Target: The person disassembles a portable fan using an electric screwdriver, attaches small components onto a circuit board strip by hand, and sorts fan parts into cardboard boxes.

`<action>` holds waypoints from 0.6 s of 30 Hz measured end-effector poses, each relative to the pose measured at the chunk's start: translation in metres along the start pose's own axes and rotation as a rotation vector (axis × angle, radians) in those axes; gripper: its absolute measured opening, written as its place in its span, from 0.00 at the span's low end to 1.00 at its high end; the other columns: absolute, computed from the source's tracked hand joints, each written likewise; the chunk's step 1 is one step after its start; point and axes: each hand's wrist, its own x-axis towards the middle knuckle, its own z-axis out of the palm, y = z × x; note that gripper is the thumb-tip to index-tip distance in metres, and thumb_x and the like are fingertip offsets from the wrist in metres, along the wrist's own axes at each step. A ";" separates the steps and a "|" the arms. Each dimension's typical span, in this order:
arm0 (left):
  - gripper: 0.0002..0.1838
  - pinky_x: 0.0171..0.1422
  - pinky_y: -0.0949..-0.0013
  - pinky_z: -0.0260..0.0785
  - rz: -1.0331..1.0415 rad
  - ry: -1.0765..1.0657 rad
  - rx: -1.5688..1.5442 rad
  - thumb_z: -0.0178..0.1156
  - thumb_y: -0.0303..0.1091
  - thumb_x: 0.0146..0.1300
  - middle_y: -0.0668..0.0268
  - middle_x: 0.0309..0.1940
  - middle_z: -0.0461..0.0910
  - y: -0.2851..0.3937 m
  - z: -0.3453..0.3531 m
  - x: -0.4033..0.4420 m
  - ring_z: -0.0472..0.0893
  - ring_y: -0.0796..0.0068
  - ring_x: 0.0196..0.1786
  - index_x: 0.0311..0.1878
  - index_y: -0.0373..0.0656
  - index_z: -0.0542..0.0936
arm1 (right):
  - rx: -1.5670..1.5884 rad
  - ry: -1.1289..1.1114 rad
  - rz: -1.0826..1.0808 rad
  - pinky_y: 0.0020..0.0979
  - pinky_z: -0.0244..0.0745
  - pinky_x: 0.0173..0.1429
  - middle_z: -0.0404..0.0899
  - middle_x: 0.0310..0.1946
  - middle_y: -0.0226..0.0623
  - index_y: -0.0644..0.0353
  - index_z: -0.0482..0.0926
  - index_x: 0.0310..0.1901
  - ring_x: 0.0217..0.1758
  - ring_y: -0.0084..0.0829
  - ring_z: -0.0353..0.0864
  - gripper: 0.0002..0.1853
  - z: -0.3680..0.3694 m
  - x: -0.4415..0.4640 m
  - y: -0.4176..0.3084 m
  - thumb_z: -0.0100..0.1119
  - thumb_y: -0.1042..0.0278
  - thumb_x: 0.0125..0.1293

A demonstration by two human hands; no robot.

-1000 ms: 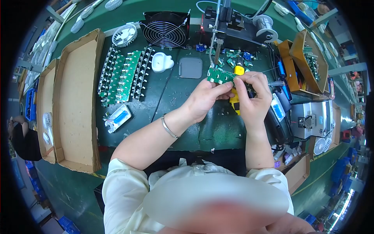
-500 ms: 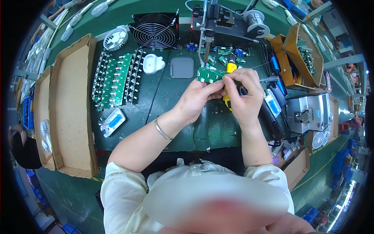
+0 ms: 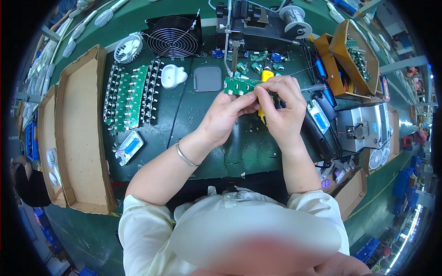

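Observation:
A green circuit board strip [image 3: 237,86] with small white parts is held beneath the tip of a soldering stand [image 3: 235,50]. My left hand [image 3: 225,115] is closed on its lower edge, thumb pointing right. The thumb and fingers of my right hand [image 3: 284,108] pinch the strip's right end, next to the left thumb. Some of the fingers of both hands are hidden behind the board and palms. A yellow-handled tool [image 3: 267,75] lies partly behind the hands. Small green board pieces [image 3: 257,67] are scattered just beyond the strip.
Rows of circuit boards [image 3: 131,96] lie at the left, beside a white cloud-shaped dish [image 3: 173,76] and a grey square tray [image 3: 207,79]. A black fan [image 3: 172,42] and a solder reel [image 3: 294,20] stand at the back. Cardboard boxes [image 3: 83,138] flank the left side.
The whole view has shifted slightly, with the scene sliding left. Both hands keep the same hold on the circuit board under the soldering tip.

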 end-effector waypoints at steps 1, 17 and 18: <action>0.10 0.50 0.73 0.69 0.003 -0.001 0.000 0.58 0.39 0.69 0.71 0.36 0.82 0.000 0.000 0.000 0.79 0.82 0.40 0.44 0.44 0.81 | 0.000 0.000 0.001 0.33 0.72 0.43 0.78 0.30 0.36 0.63 0.82 0.30 0.39 0.36 0.77 0.04 0.000 0.000 0.000 0.67 0.78 0.51; 0.10 0.49 0.73 0.69 0.005 0.010 0.021 0.57 0.40 0.69 0.72 0.36 0.82 -0.001 0.001 0.000 0.78 0.82 0.40 0.44 0.45 0.81 | 0.009 0.012 0.007 0.32 0.72 0.43 0.79 0.29 0.35 0.62 0.82 0.30 0.37 0.35 0.76 0.04 0.001 0.001 -0.002 0.67 0.78 0.51; 0.10 0.49 0.73 0.69 0.007 0.007 0.019 0.57 0.40 0.69 0.72 0.36 0.82 -0.001 0.000 0.000 0.78 0.82 0.40 0.44 0.45 0.81 | 0.007 0.011 0.008 0.32 0.72 0.43 0.79 0.29 0.35 0.62 0.82 0.30 0.37 0.35 0.76 0.04 0.001 0.001 -0.002 0.67 0.78 0.51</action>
